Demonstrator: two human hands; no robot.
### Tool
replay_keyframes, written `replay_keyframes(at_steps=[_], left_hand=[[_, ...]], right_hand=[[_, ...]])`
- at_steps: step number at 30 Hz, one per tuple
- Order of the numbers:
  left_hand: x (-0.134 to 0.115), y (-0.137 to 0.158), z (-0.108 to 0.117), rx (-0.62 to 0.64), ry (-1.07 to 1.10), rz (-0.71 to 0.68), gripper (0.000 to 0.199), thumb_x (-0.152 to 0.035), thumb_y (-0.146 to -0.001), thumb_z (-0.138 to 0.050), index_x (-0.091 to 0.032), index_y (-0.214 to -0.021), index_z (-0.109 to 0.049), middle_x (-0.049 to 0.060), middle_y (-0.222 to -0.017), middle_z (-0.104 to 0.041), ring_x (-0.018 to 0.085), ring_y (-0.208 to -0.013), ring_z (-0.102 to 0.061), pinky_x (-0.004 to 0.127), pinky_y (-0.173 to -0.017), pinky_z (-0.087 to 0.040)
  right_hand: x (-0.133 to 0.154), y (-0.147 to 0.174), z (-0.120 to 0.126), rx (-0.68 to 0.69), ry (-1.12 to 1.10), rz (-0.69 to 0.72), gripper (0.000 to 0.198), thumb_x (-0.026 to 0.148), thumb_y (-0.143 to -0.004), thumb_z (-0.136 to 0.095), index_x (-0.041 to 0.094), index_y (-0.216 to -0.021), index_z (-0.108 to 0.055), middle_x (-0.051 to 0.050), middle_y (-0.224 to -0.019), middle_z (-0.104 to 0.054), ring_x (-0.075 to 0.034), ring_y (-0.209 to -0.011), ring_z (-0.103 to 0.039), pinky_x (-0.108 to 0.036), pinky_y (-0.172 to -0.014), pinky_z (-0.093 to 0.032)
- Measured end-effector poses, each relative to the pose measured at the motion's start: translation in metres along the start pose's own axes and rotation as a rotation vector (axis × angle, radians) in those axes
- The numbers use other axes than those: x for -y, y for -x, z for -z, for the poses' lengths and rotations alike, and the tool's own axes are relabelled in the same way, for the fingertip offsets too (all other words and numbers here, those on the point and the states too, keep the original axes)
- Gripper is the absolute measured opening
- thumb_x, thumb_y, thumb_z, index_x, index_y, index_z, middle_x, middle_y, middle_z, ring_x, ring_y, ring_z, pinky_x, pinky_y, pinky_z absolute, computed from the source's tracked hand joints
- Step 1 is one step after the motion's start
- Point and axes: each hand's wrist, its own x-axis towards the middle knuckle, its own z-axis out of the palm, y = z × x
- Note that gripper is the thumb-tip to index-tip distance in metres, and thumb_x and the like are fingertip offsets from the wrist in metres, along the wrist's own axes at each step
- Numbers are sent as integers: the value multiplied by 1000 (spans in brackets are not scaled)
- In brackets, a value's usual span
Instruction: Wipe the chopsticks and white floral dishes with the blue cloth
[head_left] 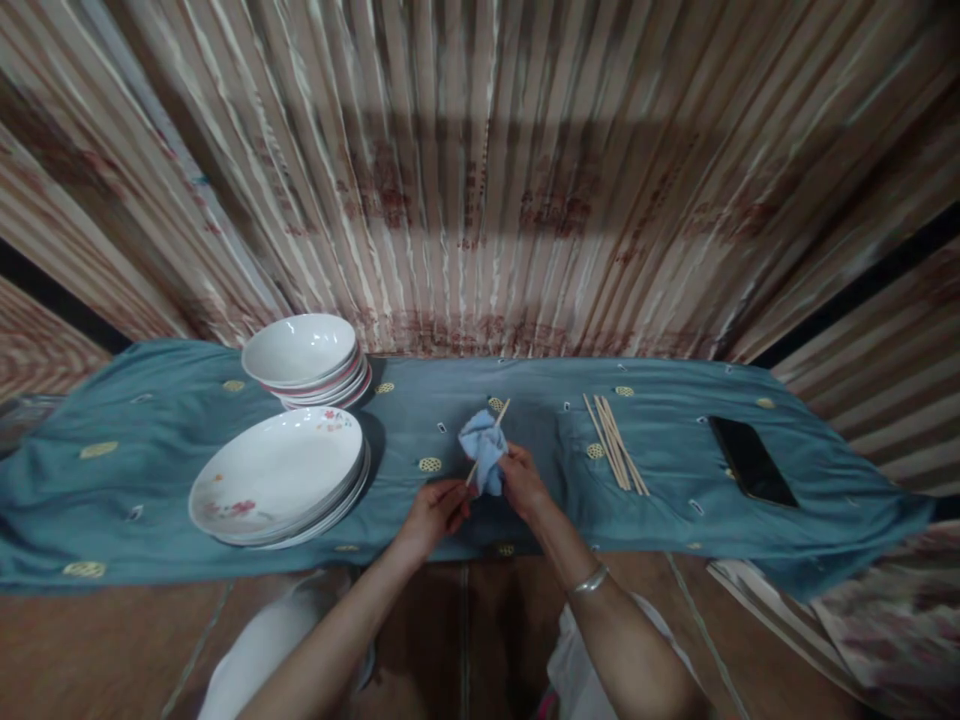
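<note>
My left hand point(440, 513) pinches the lower end of a chopstick point(505, 411), which slants up and to the right above the table. A light blue cloth point(484, 445) is wrapped around the middle of that chopstick. My right hand point(523, 480) grips the cloth from the right side, fingers closed on it. Only the chopstick's two ends show; its middle is hidden by the cloth. To the right of my hands, several loose chopsticks point(616, 445) lie in a slanting bunch on the tablecloth.
A stack of oval plates point(277, 475) with flower prints stands at the left. Behind it is a stack of white bowls point(300, 350). A black phone point(752, 460) lies at the right. The patterned teal tablecloth point(420, 400) covers the table; a pleated curtain point(465, 180) hangs behind.
</note>
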Motion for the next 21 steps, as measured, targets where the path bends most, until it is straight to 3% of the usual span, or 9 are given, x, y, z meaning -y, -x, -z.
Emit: replay_keyframes(at_steps=[3, 6, 13, 21], left_hand=[[-3, -5, 3, -40, -2, -43, 44, -56, -64, -66, -14, -55, -57, -2, -45, -50, 5, -35, -37, 21, -38, -22], [-6, -8, 5, -82, -39, -62, 40, -54, -63, -67, -14, -56, -61, -1, -44, -53, 8, -37, -42, 21, -39, -27], [-7, -5, 3, -156, -173, -86, 28, -44, -59, -71, -17, -68, -71, -1, -51, -59, 9, -39, -47, 21, -37, -28], [-7, -4, 4, -206, -213, -114, 32, -46, -62, -68, -15, -72, -70, 0, -55, -62, 9, -38, -47, 22, -39, -31]], right_hand=[[-11, 9, -14, 111, 47, -40, 35, 51, -63, -71, 17, -62, -64, 5, -40, -51, -7, -35, -40, -19, -35, -27], [-14, 11, -18, 167, 43, -54, 36, 52, -65, -70, 17, -63, -64, 4, -43, -54, -8, -37, -43, -20, -39, -32], [7, -10, 11, -135, -93, 12, 35, 47, -53, -78, 17, -62, -63, 3, -49, -59, -10, -44, -48, -22, -46, -37], [22, -19, 39, -212, -37, 104, 22, 43, -66, -66, 21, -68, -62, -4, -62, -67, -20, -61, -62, -28, -52, -43]])
